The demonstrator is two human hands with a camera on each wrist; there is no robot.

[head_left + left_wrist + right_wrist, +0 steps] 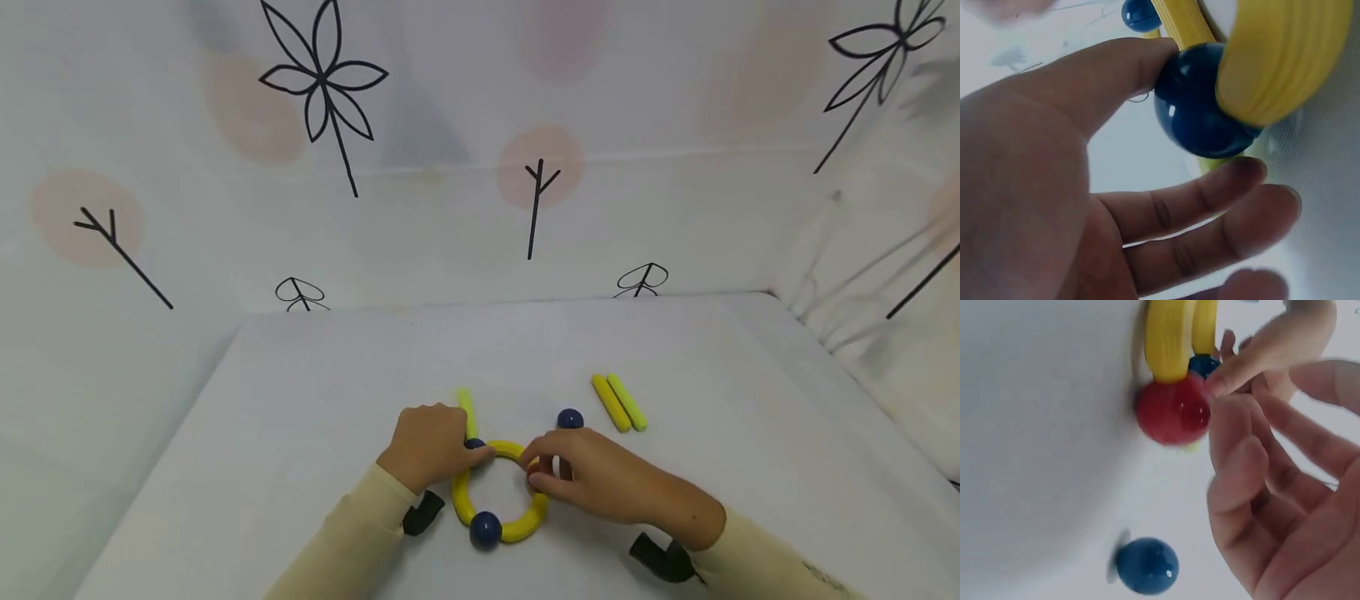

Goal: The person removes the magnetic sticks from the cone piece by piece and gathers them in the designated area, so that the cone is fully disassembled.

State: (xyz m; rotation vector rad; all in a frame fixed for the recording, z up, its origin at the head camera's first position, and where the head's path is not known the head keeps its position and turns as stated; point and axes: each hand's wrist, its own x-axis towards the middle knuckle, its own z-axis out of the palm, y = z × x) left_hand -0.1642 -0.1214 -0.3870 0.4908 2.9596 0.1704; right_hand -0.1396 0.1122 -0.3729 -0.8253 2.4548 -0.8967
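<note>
Pinching the blue joint ball [1188, 119], the left hand [431, 442] is at the far-left side of the yellow ring [525, 525], which lies flat between both hands, well in from the far edge of the worktop [337, 375]. The straight yellow-green rod [466, 408] points from that ball toward the far edge. The right hand [600, 471], fingers bent, is nearer the red ball [1172, 412] on the ring's right; its grip cannot be confirmed.

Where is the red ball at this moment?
In the right wrist view, the red ball meets a curved yellow piece's end, beside the right hand; in the head view, it is at the right side of the yellow ring, partly hidden.
</note>
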